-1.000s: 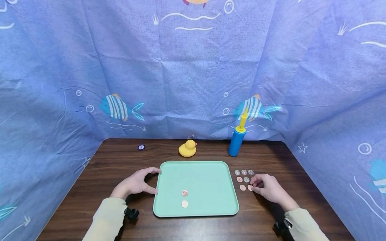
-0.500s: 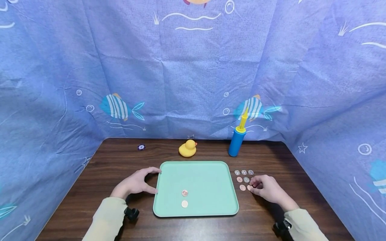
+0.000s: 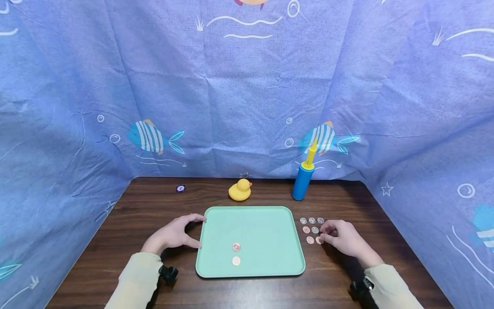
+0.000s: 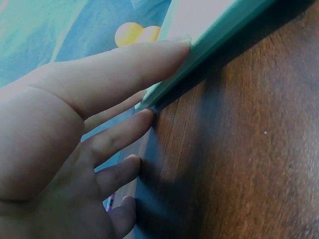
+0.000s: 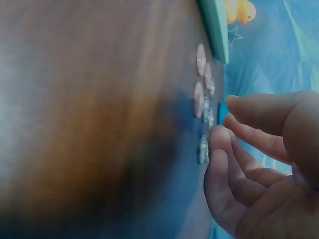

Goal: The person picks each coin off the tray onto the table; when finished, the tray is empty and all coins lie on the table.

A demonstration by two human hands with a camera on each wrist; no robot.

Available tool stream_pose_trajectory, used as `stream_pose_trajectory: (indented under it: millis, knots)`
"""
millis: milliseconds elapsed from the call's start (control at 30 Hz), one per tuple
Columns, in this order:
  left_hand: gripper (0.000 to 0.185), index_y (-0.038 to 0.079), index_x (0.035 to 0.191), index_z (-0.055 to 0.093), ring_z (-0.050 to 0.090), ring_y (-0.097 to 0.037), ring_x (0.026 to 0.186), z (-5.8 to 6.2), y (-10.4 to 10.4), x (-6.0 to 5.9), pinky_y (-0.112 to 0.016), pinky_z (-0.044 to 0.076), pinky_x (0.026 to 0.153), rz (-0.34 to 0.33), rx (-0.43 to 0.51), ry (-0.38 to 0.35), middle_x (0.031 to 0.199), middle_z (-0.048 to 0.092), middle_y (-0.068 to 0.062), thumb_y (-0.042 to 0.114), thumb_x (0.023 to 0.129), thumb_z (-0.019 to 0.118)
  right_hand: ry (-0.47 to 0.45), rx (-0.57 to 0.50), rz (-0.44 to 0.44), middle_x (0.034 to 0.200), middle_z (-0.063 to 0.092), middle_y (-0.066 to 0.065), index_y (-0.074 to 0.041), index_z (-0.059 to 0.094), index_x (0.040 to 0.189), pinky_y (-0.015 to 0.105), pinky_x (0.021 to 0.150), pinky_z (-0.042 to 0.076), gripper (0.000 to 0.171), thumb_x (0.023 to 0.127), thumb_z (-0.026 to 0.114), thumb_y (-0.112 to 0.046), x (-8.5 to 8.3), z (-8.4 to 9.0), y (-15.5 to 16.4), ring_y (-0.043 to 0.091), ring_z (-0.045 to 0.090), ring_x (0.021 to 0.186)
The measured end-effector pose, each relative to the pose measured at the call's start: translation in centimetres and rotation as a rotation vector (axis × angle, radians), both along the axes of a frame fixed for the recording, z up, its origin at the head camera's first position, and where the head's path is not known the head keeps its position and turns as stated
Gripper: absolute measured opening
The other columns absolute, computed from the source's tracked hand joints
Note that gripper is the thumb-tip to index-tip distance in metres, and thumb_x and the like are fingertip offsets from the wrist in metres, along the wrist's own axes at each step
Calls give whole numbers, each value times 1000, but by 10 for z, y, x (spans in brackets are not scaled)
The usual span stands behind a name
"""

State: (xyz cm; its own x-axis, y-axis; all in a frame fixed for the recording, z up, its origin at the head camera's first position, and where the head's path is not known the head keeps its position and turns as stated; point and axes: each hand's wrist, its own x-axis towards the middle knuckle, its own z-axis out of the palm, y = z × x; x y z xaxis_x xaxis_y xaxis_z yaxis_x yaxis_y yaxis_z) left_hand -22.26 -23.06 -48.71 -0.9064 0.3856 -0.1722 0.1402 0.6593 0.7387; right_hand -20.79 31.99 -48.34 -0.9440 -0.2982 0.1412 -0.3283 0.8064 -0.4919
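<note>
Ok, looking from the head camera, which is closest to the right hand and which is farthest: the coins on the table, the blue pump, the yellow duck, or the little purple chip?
1. Coins on the table: right at the right hand fingertips.
2. Blue pump: behind the hand, at the table's back.
3. Yellow duck: back middle, beyond the tray.
4. Purple chip: far back left.

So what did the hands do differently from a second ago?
Hardly anything: the right hand shifted slightly among the coins beside the tray, fingertips at one, none lifted. The left hand kept touching the tray's left edge; the two coins on the tray stayed put.
</note>
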Motion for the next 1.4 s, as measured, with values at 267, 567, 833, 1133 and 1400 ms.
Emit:
stream_pose_trajectory:
  millis: [267, 567, 833, 1133, 1400]
  knots:
    - [78, 18, 146, 60, 44, -38, 145, 1, 1, 0, -64, 38, 116, 0, -4, -4, 153, 54, -11, 30, 78, 96, -39, -40, 41, 75, 68, -10, -12, 76, 97, 25, 64, 48, 4, 94, 78, -11, -9, 8, -15, 4, 58, 64]
    - [78, 17, 146, 61, 44, -38, 145, 3, 2, 0, -64, 36, 116, 1, -5, -2, 152, 55, -11, 29, 77, 96, -135, -121, 236, 82, 68, -4, -7, 73, 104, 28, 55, 56, 8, 97, 75, -9, -18, 10, -53, 8, 63, 60]
    - [77, 17, 146, 60, 44, -38, 145, 3, 2, 0, -64, 38, 116, -3, 0, -1, 153, 54, -11, 28, 78, 95, -42, -64, 355, 95, 73, -3, -6, 77, 104, 27, 71, 57, 12, 93, 80, -9, -23, 16, -96, 3, 64, 81]
    - [77, 18, 146, 60, 43, -38, 146, 3, 2, 1, -64, 37, 116, 1, 2, -13, 153, 54, -12, 29, 78, 95, -84, -29, 496, 100, 76, 5, -5, 76, 106, 28, 76, 60, 15, 91, 81, -6, -24, 23, -150, 8, 70, 85]
    - [78, 18, 146, 60, 43, -39, 146, 4, 1, 2, -66, 35, 117, 9, 6, -13, 154, 53, -12, 29, 77, 96, -115, 42, 612, 104, 76, 5, -6, 76, 108, 28, 81, 59, 19, 90, 83, -7, -24, 26, -192, 13, 72, 87]
